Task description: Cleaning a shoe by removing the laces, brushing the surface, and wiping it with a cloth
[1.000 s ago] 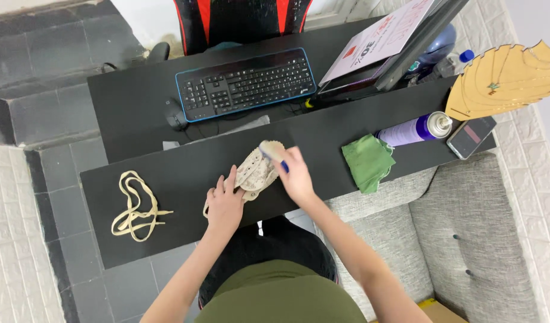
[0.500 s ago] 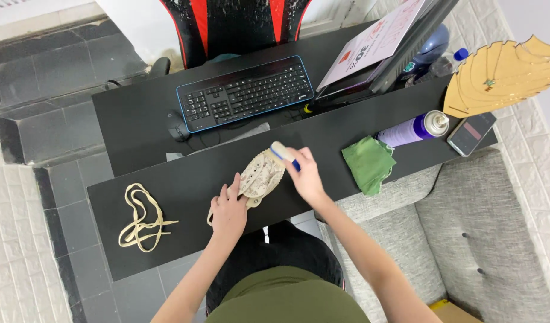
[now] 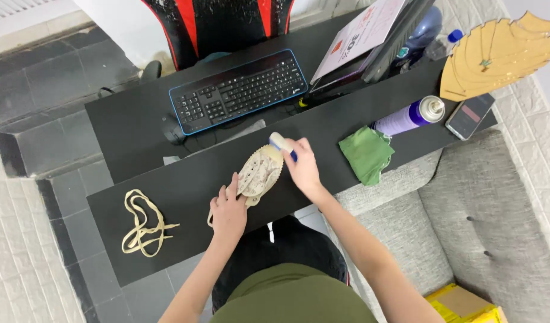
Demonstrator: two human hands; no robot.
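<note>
A beige shoe [image 3: 260, 171] lies sole-up on the black shelf [image 3: 185, 191] in front of me. My left hand [image 3: 228, 210] presses down on its near end. My right hand [image 3: 301, 167] grips a small brush [image 3: 281, 143] with a white head and blue handle, held at the shoe's far tip. A pair of cream shoelaces [image 3: 142, 224] lies loose on the shelf to the left, apart from both hands.
A green cloth [image 3: 366, 154], a purple spray can [image 3: 409, 116] and a phone [image 3: 471, 116] lie on the shelf to the right. Behind are a black desk with keyboard [image 3: 239, 90], mouse [image 3: 172, 128] and a gaming chair. A grey sofa [image 3: 484, 227] stands at right.
The brush in my right hand has slid from the shoe's middle toward its far tip. My left hand stays on the shoe. The camera view has shifted slightly.
</note>
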